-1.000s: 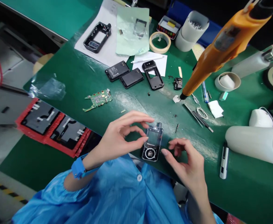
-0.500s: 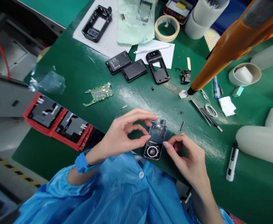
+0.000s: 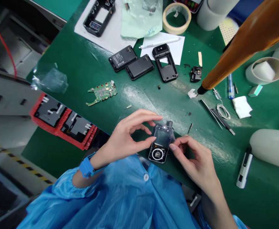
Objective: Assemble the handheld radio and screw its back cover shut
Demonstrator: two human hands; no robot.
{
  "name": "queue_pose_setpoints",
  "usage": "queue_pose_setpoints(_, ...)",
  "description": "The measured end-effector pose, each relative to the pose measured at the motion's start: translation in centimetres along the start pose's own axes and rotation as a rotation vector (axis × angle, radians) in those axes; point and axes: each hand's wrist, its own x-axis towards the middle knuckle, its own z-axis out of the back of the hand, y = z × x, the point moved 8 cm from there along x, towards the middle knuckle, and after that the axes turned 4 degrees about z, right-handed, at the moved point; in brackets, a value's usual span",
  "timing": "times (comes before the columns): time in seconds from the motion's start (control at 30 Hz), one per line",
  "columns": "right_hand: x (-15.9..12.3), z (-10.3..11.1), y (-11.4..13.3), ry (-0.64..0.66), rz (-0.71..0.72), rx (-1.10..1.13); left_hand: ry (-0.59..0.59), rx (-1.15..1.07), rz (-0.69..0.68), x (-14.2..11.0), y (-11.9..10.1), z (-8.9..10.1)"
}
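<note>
Up top, the frame is clipping the black casing (image 3: 94,28) and the orange tool (image 3: 245,47), the left thumb is masking part of the handset (image 3: 162,138), and the labelled pack's (image 3: 122,59) print is blurring

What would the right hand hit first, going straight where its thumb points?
Likely the handheld device between both hands, at its near side edge: the right hand has its thumb right beside it. Actual contact is unclear.
</note>
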Motion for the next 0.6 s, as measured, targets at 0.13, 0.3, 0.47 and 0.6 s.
queue_pose_setpoints(0.13,0.0,-0.1,-0.7,0.017,-0.056,0.028,-0.001,0.093,-0.004,-0.5,0.1,-0.4)
queue_pose_setpoints(0.3,0.0,0.0,-0.7,0.005,-0.037,0.008,0.005,0.206,-0.03,-1.2,-0.1,-1.2)
queue_pose_setpoints(0.47,-0.3,0.1,-0.6,0.003,-0.012,0.004,0.008,0.218,-0.017,-1.4,-0.3,-1.6)
queue_pose_setpoints(0.6,-0.4,0.1,-0.7,0.016,-0.016,0.008,0.019,0.235,0.011,-1.5,-0.3,-1.7)
